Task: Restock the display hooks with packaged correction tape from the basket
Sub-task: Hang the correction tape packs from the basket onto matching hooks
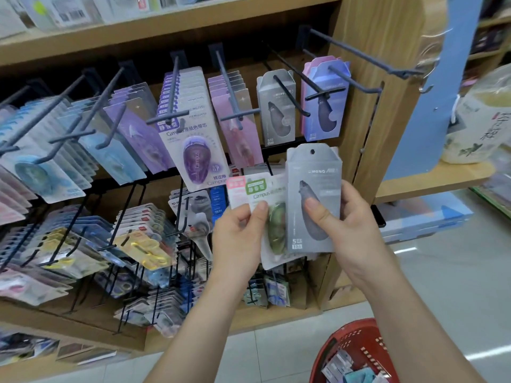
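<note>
Right, the grey pack (313, 194) stands upright just below the hook (290, 95) that carries its matching grey packs, so the smart play looks like lifting it, lining its punched hole up with that hook's tip and sliding it back level. The right hand (351, 225) pinches it, thumb across the front. Below-left of the hook, the left hand (237, 239) grips the green pack (272, 214) and pink pack (235, 189), and the basket (356, 346) sits well below.

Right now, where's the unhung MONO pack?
Head view, centre-right: grey MONO pack in the right hand, overlapping the green Campus pack in the left hand, below the hung grey pack.
</note>
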`<state>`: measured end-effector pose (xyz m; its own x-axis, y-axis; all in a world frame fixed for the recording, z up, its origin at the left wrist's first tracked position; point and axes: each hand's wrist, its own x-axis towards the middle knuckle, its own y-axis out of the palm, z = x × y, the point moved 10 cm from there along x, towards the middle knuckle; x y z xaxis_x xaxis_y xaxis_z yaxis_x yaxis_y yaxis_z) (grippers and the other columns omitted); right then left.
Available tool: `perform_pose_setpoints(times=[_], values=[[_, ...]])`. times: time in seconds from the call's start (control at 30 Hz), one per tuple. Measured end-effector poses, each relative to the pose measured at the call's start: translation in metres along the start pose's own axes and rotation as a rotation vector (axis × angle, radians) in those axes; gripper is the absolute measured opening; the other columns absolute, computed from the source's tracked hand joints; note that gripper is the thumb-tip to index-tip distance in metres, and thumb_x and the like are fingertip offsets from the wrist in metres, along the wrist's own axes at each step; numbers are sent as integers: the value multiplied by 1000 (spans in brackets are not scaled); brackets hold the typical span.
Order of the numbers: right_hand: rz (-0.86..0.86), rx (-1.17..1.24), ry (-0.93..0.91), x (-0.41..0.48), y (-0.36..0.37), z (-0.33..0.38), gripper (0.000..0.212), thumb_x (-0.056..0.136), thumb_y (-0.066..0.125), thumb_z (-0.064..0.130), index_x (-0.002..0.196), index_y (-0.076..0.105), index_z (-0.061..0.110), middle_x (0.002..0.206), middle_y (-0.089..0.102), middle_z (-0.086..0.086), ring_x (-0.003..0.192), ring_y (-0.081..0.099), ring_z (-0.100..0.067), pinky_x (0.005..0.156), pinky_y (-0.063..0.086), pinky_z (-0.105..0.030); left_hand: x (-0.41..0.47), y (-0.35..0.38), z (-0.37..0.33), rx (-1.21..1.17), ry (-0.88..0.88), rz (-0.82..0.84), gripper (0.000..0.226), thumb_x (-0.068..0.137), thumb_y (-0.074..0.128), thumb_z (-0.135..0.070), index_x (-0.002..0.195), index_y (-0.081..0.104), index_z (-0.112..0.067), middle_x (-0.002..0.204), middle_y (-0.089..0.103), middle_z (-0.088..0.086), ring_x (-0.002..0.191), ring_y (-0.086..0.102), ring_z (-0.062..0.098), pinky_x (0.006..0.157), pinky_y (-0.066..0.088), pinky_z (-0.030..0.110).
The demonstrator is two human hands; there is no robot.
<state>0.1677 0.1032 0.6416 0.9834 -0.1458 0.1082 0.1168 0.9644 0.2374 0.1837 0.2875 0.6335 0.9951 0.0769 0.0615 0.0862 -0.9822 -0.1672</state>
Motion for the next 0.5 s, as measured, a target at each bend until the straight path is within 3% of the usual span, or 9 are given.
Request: perform_pose_setpoints(times=[0.17, 0.3, 0.4, 0.5], values=[[14, -32, -89, 23, -7, 26, 34, 81, 67, 26, 115, 64, 23, 103, 76, 4, 93, 71, -12, 77, 56, -26, 4, -9, -6, 30, 22, -51, 28, 94, 54, -46, 86, 70, -24, 94, 74, 10, 96, 67, 30, 91, 52, 55], [47, -26, -131, 37, 2, 39, 31, 86, 66, 19, 117, 64, 21, 103, 76, 5, 95, 71, -11, 78, 56, -23, 4, -11, -9, 31, 33, -30, 42, 90, 53, -52, 86, 67, -12, 92, 69, 16, 85, 64, 26, 84, 53, 54], [44, 1, -118, 43, 4, 36, 28, 91, 64, 12, 118, 64, 18, 106, 76, 2, 97, 71, -13, 83, 56, -25, 3, -14, -8, -8, 18, -4, 24, 98, 56, -40, 87, 76, -33, 100, 75, 0, 95, 70, 17, 87, 55, 49], [48, 3, -102, 43, 5, 31, 25, 93, 63, 12, 116, 65, 19, 105, 76, 4, 98, 70, -13, 86, 56, -27, 3, -22, -12, -3, 41, -31, 23, 94, 57, -42, 82, 76, -39, 100, 75, -2, 93, 68, 13, 82, 53, 40]])
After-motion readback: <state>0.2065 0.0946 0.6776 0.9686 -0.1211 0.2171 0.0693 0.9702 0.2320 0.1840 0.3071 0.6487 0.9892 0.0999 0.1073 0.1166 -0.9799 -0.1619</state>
